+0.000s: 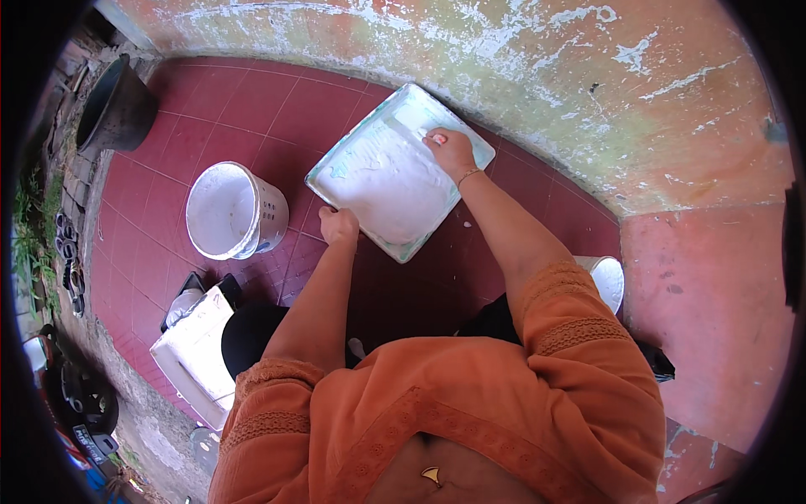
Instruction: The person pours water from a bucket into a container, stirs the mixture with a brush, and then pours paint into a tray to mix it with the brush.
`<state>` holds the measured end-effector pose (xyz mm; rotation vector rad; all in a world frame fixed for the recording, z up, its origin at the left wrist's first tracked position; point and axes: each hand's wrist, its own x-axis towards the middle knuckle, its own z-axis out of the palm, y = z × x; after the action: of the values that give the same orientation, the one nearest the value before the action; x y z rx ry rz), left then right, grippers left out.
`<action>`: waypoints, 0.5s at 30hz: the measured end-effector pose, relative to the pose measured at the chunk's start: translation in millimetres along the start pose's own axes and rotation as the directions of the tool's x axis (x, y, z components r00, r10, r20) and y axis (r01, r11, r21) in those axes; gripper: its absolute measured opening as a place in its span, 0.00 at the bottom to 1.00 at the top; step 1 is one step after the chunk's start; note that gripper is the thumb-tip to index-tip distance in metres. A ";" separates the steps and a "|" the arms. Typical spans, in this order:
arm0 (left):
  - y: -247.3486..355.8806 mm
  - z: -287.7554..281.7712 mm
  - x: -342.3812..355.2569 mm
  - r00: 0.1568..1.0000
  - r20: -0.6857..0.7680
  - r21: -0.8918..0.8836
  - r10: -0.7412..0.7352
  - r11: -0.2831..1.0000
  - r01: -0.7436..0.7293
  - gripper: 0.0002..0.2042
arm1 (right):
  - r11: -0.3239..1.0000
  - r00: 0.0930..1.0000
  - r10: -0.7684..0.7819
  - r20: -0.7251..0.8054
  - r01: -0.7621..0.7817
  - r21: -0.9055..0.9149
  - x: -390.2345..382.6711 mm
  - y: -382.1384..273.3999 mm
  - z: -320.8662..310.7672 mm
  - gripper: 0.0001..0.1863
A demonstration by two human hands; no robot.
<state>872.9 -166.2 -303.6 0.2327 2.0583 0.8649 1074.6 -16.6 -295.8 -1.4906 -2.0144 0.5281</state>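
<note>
A shallow rectangular tray lies tilted cornerwise on the floor in front of me, filled with thick white paste. Greenish smears mark its rim. My left hand grips the near-left edge of the tray, fingers curled over it. Over the far-right part of the paste, my right hand is closed, its fingertips down at the white surface. Whatever it holds is white against white and cannot be made out. A smoother, flattened patch shows in the paste beside its fingers.
A white bucket with residue inside stands left of the tray. Another white tray sits at my left knee, and a white container at my right. A dark tub stands far left. The peeling wall rises close behind the tray.
</note>
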 end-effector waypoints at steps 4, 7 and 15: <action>-5.5 -7.4 4.4 1.000 -0.002 -0.039 0.002 0.999 -0.002 0.15 | 0.991 0.993 -0.059 0.104 0.046 0.129 -20.7 -39.8 12.8 0.08; -4.4 -7.7 5.1 1.000 -0.013 -0.026 -0.008 1.000 0.007 0.15 | 0.945 0.986 0.029 0.166 -0.081 0.316 -18.5 -42.7 -10.0 0.08; -5.5 -4.2 12.4 1.000 -0.004 0.001 -0.018 1.000 0.018 0.17 | 0.985 0.988 -0.106 0.115 0.089 0.145 -52.2 -47.0 -7.3 0.07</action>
<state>862.8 -166.7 -313.6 0.2136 2.0614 0.8537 1056.4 -80.6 -272.3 -1.2971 -2.0855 0.7188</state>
